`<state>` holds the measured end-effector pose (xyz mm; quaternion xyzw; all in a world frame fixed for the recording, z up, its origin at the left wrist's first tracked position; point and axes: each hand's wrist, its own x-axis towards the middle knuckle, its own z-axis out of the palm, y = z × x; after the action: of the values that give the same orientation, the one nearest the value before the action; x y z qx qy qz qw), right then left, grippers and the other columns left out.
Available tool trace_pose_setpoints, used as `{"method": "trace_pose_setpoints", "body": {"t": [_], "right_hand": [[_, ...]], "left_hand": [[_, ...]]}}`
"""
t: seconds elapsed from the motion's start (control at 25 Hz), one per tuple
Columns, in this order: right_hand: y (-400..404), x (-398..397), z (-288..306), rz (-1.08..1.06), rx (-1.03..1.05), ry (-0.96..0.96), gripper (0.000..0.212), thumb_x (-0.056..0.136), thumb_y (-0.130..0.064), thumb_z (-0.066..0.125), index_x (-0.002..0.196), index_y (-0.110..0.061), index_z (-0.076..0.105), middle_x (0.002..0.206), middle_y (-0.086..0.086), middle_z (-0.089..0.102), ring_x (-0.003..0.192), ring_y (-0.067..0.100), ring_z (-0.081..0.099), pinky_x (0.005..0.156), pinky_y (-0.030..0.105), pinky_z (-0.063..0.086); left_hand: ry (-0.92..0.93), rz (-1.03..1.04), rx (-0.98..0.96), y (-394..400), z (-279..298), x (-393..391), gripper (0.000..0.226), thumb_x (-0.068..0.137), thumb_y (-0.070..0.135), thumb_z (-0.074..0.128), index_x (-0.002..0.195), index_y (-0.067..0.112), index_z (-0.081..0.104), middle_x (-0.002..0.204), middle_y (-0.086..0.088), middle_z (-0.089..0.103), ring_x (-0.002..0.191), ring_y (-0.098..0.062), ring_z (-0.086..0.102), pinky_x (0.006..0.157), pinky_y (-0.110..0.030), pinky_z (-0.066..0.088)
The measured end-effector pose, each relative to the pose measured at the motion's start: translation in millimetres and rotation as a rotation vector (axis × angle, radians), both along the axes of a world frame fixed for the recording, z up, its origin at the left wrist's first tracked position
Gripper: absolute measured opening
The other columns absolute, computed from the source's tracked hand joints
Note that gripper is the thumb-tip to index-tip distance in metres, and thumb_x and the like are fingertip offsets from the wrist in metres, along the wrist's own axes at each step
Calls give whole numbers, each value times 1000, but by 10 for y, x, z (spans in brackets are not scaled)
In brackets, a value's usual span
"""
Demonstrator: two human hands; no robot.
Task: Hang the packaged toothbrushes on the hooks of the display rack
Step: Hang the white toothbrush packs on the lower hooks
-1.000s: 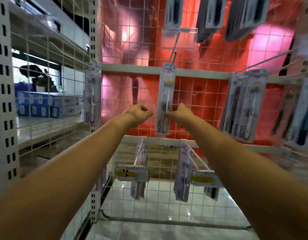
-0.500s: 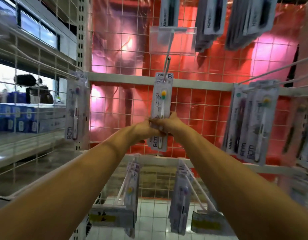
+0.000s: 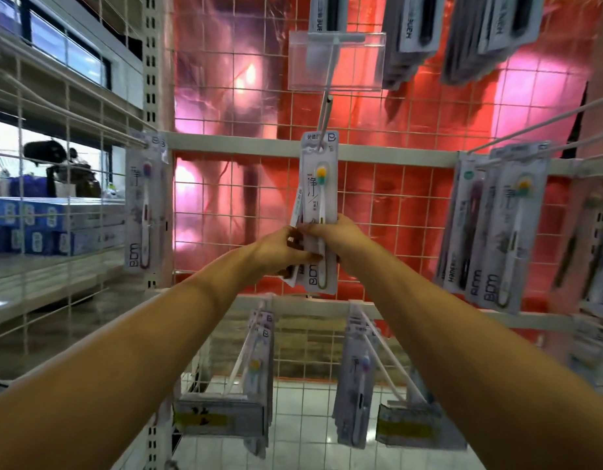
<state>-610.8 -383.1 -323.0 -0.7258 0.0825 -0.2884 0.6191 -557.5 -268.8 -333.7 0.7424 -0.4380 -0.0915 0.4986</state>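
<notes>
A white packaged toothbrush with a yellow-green brush head hangs upright in the middle of the wire display rack. Its top hole sits on the tip of a white hook under a clear label holder. A second, thinner pack shows tilted just behind its left edge. My left hand grips the packs' lower part from the left. My right hand holds them from the right. Both hands meet at the pack's lower half.
More toothbrush packs hang at the left post, at the right, overhead and on two lower hooks with yellow price tags. Blue boxes sit on a shelf behind the wire at the left.
Both hands closed in on the hanging pack, and the left hand took hold of it. The pack rose toward the hook. The camera moved closer and tilted up.
</notes>
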Motion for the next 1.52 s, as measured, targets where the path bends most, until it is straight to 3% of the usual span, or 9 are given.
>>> {"method": "trace_pose_setpoints", "body": {"t": [0.08,0.2,0.32,0.4,0.56,0.68,0.88,1.12,1.52], "right_hand": [[27,-69,14,15,-1,-14,42,82,-8,67,121,-3,53,108,15,66,91,27,64,68,34,55],[131,-162,27,62,2,-30,43,81,-8,68,121,-5,54,108,16,65,99,31,63,83,47,54],[267,-268,27,127,5,-60,35,81,-9,68,113,-8,55,102,15,65,104,35,61,91,53,50],[334,-360,16,160,7,-81,36,82,-7,66,116,-7,54,98,13,64,101,33,62,88,50,52],[442,-581,-17,214,39,-129,39,83,-5,63,120,-6,52,97,14,64,95,31,63,79,44,55],[546,-713,-9,203,69,-139,42,83,-3,63,123,-2,51,101,17,63,97,32,62,78,43,55],[703,-918,24,202,125,-129,44,83,-3,63,125,-1,50,98,15,63,92,28,63,76,40,57],[891,-1147,73,255,168,-167,39,86,0,59,124,2,50,90,13,62,80,24,63,64,32,59],[966,-1624,-145,230,229,-33,36,84,-6,63,118,3,56,102,19,65,92,32,65,77,43,55]], "left_hand": [[21,-10,60,90,-4,6,42,85,16,66,122,8,48,113,-12,63,102,-25,63,86,-37,53],[28,-38,116,182,-23,-12,48,82,18,69,123,17,43,117,-6,61,107,-21,60,92,-39,50],[60,-139,118,281,-23,-118,27,83,14,66,105,24,54,105,0,67,94,-14,66,86,-31,53],[64,-201,126,375,-13,-186,22,85,14,64,103,24,58,100,1,69,90,-11,68,81,-26,55],[77,-254,136,521,5,-328,40,86,15,63,124,10,52,117,-11,65,107,-23,64,96,-38,50],[83,-262,136,574,14,-464,41,87,12,62,126,9,50,121,-14,62,111,-27,61,98,-41,48],[100,-259,102,694,11,-661,27,85,13,63,110,19,55,112,-9,65,107,-25,62,95,-38,50],[117,-295,14,887,6,-894,32,79,18,64,109,22,54,107,-4,66,100,-19,65,88,-33,52],[208,-318,-53,966,-265,-1335,40,69,29,65,107,20,58,101,-4,69,95,-18,68,82,-32,56]]}}
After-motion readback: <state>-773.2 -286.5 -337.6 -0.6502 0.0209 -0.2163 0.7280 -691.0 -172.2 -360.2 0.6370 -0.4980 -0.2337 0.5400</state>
